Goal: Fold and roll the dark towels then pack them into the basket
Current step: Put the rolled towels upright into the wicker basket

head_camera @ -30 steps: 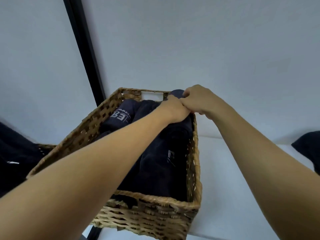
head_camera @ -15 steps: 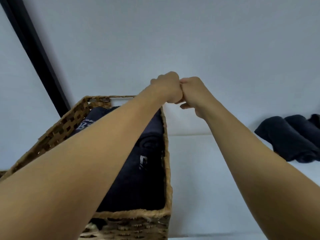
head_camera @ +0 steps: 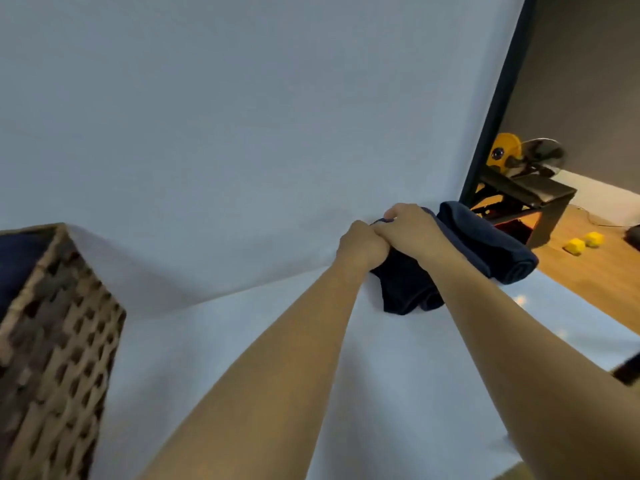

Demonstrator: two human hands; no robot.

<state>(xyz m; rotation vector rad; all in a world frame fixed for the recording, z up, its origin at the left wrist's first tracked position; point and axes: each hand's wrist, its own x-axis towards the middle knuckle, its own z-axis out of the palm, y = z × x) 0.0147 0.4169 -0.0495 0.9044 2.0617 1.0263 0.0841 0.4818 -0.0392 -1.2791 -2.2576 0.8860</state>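
Both my hands grip one rolled dark towel point(head_camera: 407, 289) at the far right of the white surface. My left hand point(head_camera: 363, 245) clasps its near end and my right hand point(head_camera: 407, 226) lies over its top. A second rolled dark towel point(head_camera: 491, 244) lies just right of it, touching my right forearm. The woven basket point(head_camera: 55, 341) stands at the left edge, blurred, with dark towels point(head_camera: 17, 261) showing inside at its top.
A white backdrop point(head_camera: 242, 116) rises behind the white surface point(head_camera: 225, 341). Its black frame post point(head_camera: 495, 98) stands at the right. Beyond lie a wooden floor point(head_camera: 588, 271), a dark stand with a yellow disc point(head_camera: 502, 154), and two yellow blocks point(head_camera: 583, 242).
My hands left the basket and swung right to the rolled towels, closing on the nearer one. The view turned right, so the basket slid to the left edge.
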